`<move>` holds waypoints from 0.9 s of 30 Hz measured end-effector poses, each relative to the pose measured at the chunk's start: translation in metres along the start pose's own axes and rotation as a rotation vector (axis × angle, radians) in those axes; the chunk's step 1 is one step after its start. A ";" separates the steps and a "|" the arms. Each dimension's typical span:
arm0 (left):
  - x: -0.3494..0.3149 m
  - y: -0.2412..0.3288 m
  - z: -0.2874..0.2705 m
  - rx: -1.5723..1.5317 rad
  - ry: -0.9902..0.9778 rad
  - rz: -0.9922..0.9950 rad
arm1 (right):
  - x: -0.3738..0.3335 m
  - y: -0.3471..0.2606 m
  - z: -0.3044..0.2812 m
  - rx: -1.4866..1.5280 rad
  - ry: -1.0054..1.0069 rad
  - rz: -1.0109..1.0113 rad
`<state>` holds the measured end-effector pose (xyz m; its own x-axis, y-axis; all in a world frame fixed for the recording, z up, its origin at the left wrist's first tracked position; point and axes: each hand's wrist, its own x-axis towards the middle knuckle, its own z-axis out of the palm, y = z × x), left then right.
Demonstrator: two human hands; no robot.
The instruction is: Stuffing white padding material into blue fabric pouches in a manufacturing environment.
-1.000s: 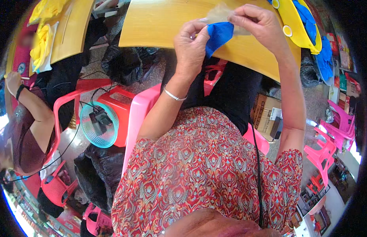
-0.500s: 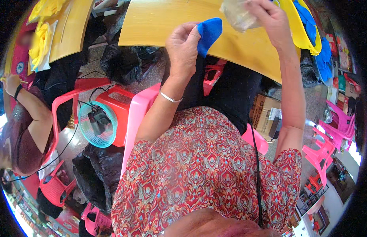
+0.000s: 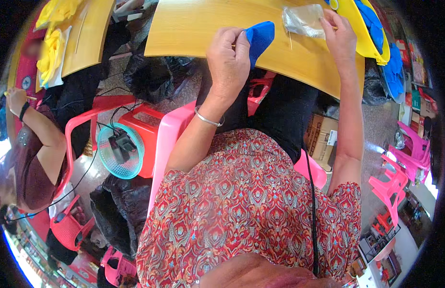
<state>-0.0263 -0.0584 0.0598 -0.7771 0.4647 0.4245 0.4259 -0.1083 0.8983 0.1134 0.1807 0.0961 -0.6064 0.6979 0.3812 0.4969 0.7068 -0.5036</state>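
My left hand (image 3: 228, 60) is closed, pinching a folded piece of blue cloth (image 3: 261, 41) between thumb and fingers at the table's front edge. My right hand (image 3: 340, 38) is to the right, over the yellow wooden table (image 3: 198, 29). Its fingertips are closed on the right edge of a clear, crinkled plastic bag (image 3: 301, 20). A thin stick (image 3: 290, 41) shows below the bag's left part. Beside my right hand stands a yellow basin (image 3: 368, 45) with blue cloth pieces (image 3: 370, 21) in it.
More blue cloth (image 3: 394, 72) lies in a container at the right. On the left, yellow cloth (image 3: 51, 53) rests on another table; a co-worker's hand (image 3: 16, 101) holds a thin yellow stick. A turquoise basket (image 3: 119, 151) with black devices sits on a red stool (image 3: 143, 129).
My right hand has moved right and slightly nearer to me, and the plastic bag has shifted right and spread flatter. My left hand has moved slightly right with the blue cloth.
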 end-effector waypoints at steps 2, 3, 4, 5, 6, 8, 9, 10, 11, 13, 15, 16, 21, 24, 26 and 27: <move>-0.002 0.000 0.006 0.049 -0.030 0.075 | -0.007 -0.024 -0.003 -0.253 0.374 -0.513; -0.002 0.002 0.007 0.047 -0.038 0.076 | -0.017 -0.044 -0.005 -0.256 0.376 -0.507; -0.003 0.002 0.002 0.077 -0.037 0.065 | -0.028 -0.073 0.002 0.014 0.185 -0.510; -0.004 0.004 0.002 0.076 -0.055 0.059 | -0.036 -0.091 0.002 0.250 0.003 -0.495; -0.004 0.007 0.006 0.065 -0.067 0.063 | -0.041 -0.099 0.005 0.238 0.012 -0.487; -0.003 0.011 0.009 0.003 -0.055 0.004 | -0.054 -0.102 0.018 0.412 -0.203 -0.279; -0.003 0.013 0.009 0.005 -0.059 0.008 | -0.057 -0.098 0.022 0.414 -0.198 -0.278; -0.004 0.016 0.007 -0.075 -0.078 -0.097 | -0.059 -0.094 0.027 0.459 -0.189 -0.229; -0.004 0.017 0.006 -0.155 -0.097 -0.203 | -0.060 -0.090 0.031 0.503 -0.181 -0.179; -0.005 0.016 0.006 -0.286 -0.082 -0.278 | -0.059 -0.084 0.035 0.663 -0.281 -0.099; -0.007 0.015 0.003 -0.419 -0.065 -0.355 | -0.059 -0.083 0.036 0.819 -0.383 -0.017; -0.008 0.017 0.002 -0.300 -0.084 -0.322 | -0.059 -0.082 0.035 0.836 -0.395 -0.007; -0.010 0.018 -0.002 0.070 -0.163 -0.128 | -0.057 -0.073 0.037 0.837 -0.333 0.036; -0.010 0.013 -0.001 0.111 -0.203 -0.100 | -0.058 -0.078 0.033 0.835 -0.337 0.010; -0.010 0.009 0.000 0.060 -0.182 -0.086 | -0.058 -0.081 0.032 0.826 -0.368 -0.004; -0.010 0.008 -0.001 0.062 -0.180 -0.087 | -0.057 -0.079 0.033 0.827 -0.370 -0.005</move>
<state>-0.0154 -0.0647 0.0627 -0.7190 0.6203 0.3135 0.3930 -0.0091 0.9195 0.0884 0.0807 0.0886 -0.8391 0.5123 0.1831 -0.0245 0.3008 -0.9534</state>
